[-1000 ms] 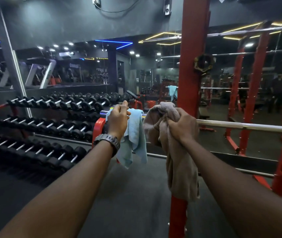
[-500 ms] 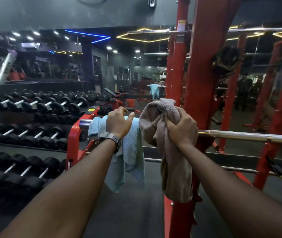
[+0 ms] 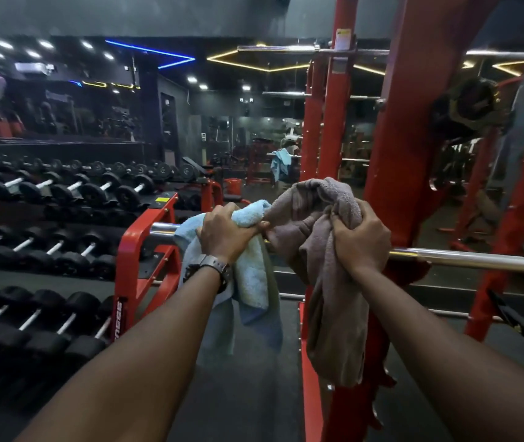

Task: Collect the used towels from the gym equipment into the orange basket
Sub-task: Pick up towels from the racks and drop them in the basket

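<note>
My left hand (image 3: pixel 227 232), with a watch on the wrist, grips a light blue towel (image 3: pixel 252 275) that is bunched above the steel barbell (image 3: pixel 464 260) and hangs down below it. Just to its right, my right hand (image 3: pixel 361 237) holds a brown towel (image 3: pixel 334 314), crumpled at the top and trailing down in front of the red rack post. The two towels touch between my hands. An orange basket (image 3: pixel 233 186) shows small in the mirror ahead.
Rows of black dumbbells (image 3: pixel 62 199) fill the rack on the left. A red rack upright (image 3: pixel 391 154) stands right behind the brown towel, with more red posts to the right. A mirror wall lies ahead. Dark rubber floor (image 3: pixel 241 393) runs below my arms.
My left hand has closed around the blue towel and bunched it up over the bar, close against the brown towel. The view has moved nearer to the rack.
</note>
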`<state>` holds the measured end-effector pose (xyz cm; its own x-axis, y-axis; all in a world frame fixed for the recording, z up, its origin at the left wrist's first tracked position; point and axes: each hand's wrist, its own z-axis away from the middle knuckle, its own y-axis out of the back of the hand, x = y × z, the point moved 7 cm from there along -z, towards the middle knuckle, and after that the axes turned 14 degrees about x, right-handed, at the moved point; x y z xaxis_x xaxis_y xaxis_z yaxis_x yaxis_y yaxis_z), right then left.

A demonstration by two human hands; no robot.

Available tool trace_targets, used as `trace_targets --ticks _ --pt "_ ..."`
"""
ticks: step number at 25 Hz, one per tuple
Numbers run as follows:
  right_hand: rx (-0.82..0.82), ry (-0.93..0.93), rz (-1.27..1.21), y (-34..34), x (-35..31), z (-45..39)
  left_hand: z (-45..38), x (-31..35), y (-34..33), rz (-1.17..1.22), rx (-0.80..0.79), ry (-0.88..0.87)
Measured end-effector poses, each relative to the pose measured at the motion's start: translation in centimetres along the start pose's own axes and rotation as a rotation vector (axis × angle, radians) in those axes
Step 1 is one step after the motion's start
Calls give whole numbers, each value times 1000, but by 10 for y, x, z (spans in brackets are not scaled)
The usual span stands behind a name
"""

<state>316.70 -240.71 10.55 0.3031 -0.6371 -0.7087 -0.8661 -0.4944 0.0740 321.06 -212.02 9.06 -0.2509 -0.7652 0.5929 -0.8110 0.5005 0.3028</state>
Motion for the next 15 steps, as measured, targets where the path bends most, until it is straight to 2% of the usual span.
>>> trace_targets --ticks 2,4,10,15 --pt "21 -71 -51 2 -5 -7 -5 5 28 213 3 72" --pt "19 -131 -143 6 -16 -13 -15 9 71 254 81 103" --pt "-152 -8 -431 2 -98 15 -10 39 211 -23 346 21" --pt "-354 -17 -648 19 -150 81 51 50 320 -252 539 92"
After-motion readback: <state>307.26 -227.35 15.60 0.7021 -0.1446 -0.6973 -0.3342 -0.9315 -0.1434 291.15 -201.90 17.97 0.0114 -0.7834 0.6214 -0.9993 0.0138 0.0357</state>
